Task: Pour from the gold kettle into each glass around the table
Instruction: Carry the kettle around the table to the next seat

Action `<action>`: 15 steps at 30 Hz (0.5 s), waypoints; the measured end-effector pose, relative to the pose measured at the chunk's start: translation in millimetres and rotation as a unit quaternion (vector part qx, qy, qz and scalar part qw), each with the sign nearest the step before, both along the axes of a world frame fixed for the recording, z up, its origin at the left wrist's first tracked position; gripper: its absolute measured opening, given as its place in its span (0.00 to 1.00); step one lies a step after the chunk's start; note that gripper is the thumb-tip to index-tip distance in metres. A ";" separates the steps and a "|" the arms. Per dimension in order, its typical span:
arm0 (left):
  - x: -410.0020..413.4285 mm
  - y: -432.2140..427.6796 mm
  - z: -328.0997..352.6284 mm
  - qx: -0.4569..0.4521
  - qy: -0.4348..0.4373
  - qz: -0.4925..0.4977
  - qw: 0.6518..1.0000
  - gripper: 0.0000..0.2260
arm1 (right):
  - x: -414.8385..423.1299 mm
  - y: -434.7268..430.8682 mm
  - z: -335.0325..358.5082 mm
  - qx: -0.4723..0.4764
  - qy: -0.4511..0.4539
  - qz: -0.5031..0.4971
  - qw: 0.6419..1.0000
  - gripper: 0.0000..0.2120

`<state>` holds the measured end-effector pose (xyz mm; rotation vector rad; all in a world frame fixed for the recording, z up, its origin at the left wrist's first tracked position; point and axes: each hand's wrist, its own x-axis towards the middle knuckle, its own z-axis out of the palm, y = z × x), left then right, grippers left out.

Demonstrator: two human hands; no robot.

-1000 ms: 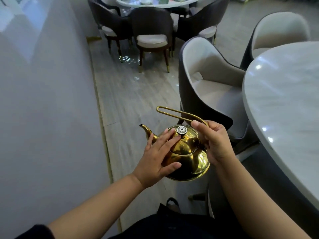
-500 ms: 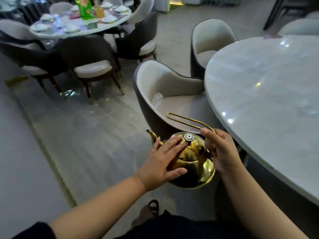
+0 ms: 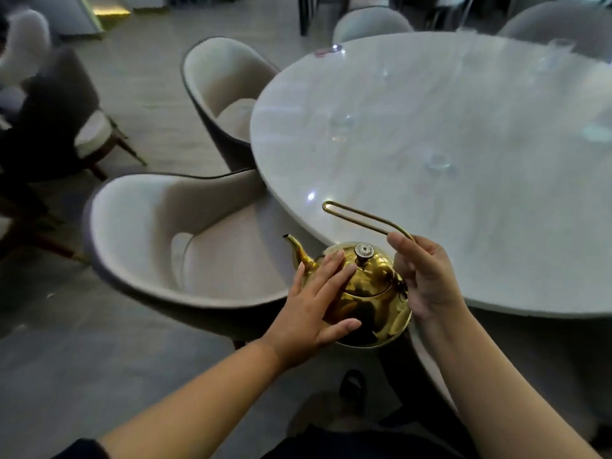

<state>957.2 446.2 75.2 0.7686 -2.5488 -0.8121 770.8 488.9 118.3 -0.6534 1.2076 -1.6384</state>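
The gold kettle [image 3: 371, 293] hangs in the air by the near-left edge of the round white marble table [image 3: 496, 243], spout pointing left. My right hand [image 3: 427, 276] grips its long wire handle at the base. My left hand [image 3: 318, 299] lies flat with spread fingers against the kettle's left side and lid. Clear glasses stand on the table, blurred: one [image 3: 438, 160] in the middle, one [image 3: 342, 120] nearer the left edge, another [image 3: 559, 48] at the far right edge.
A grey padded chair [image 3: 159, 240] stands just left of the kettle, and a second chair [image 3: 225, 84] behind it at the table's left. More chairs [image 3: 371, 23] ring the far side. Dark chairs [image 3: 49, 120] stand at far left on the grey floor.
My view has swung right from the wall and floor towards the round table, which now fills the right side. The kettle stays held in both hands the same way.
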 end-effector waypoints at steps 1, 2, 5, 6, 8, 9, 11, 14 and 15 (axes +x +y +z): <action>-10.7 -9.4 -1.0 -0.005 0.001 -0.015 1.000 0.32 | -9.8 -4.2 1.9 -0.002 -0.004 -0.008 1.000 0.25; -22.0 -18.7 -1.9 -0.007 0.004 -0.028 1.000 0.32 | -20.1 -8.4 4.0 -0.001 -0.006 -0.018 1.000 0.25; -57.8 -42.6 -5.6 -0.010 0.014 -0.067 0.998 0.32 | -52.9 -20.0 7.9 -0.003 0.000 -0.053 0.999 0.20; -69.6 -49.3 -7.2 -0.009 0.015 -0.078 0.997 0.32 | -61.8 -22.8 9.8 -0.002 0.004 -0.068 0.998 0.18; -95.2 -61.8 -9.3 -0.005 0.015 -0.097 0.995 0.32 | -80.5 -29.1 12.0 -0.004 0.011 -0.098 0.995 0.15; -107.4 -67.7 -9.5 -0.001 0.014 -0.107 0.994 0.32 | -89.4 -31.6 13.2 -0.002 0.015 -0.113 0.994 0.15; -130.2 -80.4 -10.3 0.012 0.007 -0.127 0.992 0.31 | -105.4 -37.2 15.5 0.002 0.021 -0.142 0.990 0.16; -162.4 -99.3 -7.6 0.016 -0.013 -0.166 0.986 0.31 | -129.5 -45.5 16.9 0.001 0.017 -0.178 0.984 0.17; -172.8 -105.9 -6.2 0.015 -0.022 -0.179 0.983 0.31 | -138.0 -48.4 16.4 0.001 0.013 -0.193 0.981 0.17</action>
